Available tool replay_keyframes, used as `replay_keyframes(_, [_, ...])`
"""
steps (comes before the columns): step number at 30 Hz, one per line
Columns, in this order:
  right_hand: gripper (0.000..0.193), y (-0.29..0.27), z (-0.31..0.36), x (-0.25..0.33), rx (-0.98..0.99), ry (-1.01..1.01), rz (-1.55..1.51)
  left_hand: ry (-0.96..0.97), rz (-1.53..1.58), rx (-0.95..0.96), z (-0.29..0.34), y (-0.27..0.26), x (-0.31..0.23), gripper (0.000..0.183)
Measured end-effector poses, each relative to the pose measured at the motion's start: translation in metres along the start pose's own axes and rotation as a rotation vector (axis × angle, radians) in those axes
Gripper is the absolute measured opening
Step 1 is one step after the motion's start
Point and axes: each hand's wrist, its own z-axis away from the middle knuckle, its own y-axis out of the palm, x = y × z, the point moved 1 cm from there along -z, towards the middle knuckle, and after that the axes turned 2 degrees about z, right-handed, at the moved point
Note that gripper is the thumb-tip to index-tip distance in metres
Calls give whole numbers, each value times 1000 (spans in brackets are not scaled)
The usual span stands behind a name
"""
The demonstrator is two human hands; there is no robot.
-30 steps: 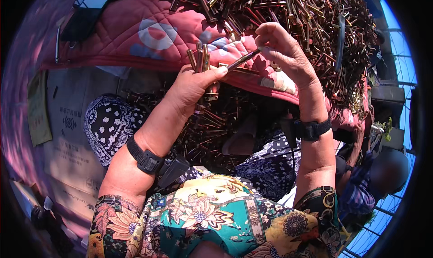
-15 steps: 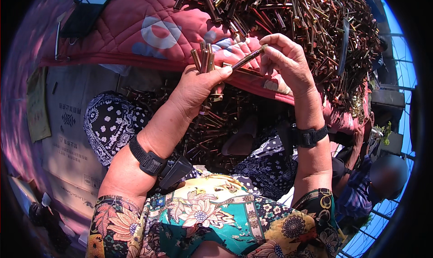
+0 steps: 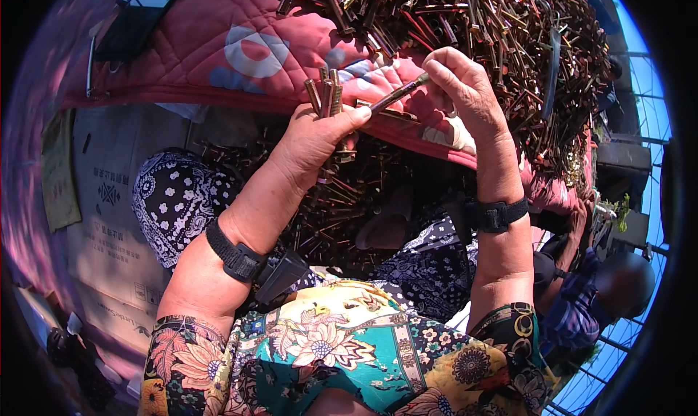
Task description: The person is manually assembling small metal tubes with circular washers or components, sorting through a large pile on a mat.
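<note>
My left hand [image 3: 309,134] is closed around several brassy bolts [image 3: 329,96], their threaded ends standing up above the fingers. A flanged head shows below that fist. Between its thumb and forefinger a longer, darker bolt [image 3: 396,97] slants up to the right. At this bolt's far end is my right hand [image 3: 463,89], its thumb and forefinger pinched on the tip. Whether a small part such as a nut sits in that pinch, I cannot make out. Both hands are over the edge of a pink quilted cover [image 3: 189,52].
A large heap of loose bolts [image 3: 502,38] covers the far right of the quilt. More bolts [image 3: 327,220] lie below, between my knees. A flattened cardboard box [image 3: 109,198] is at the left. Another person [image 3: 574,307] sits at the right edge.
My right thumb and fingers have shifted slightly at the bolt's tip, and the lower fingers have drawn away from view. The left hand keeps its grip, moving slightly left.
</note>
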Motion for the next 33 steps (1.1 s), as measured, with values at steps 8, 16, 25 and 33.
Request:
replay_keyframes(8, [21, 1, -4, -4, 90, 101, 36, -14, -11, 16, 1, 2, -3, 16])
replay_keyframes(16, [34, 21, 0, 8, -100, 43, -57, -11, 6, 15, 2, -1, -3, 16])
replay_keyframes(25, [28, 12, 2, -2, -26, -21, -78, 20, -6, 42, -3, -4, 3, 16])
replay_keyframes(33, [29, 18, 11, -17, -224, -92, 17, -28, 76, -27, -3, 1, 5, 18])
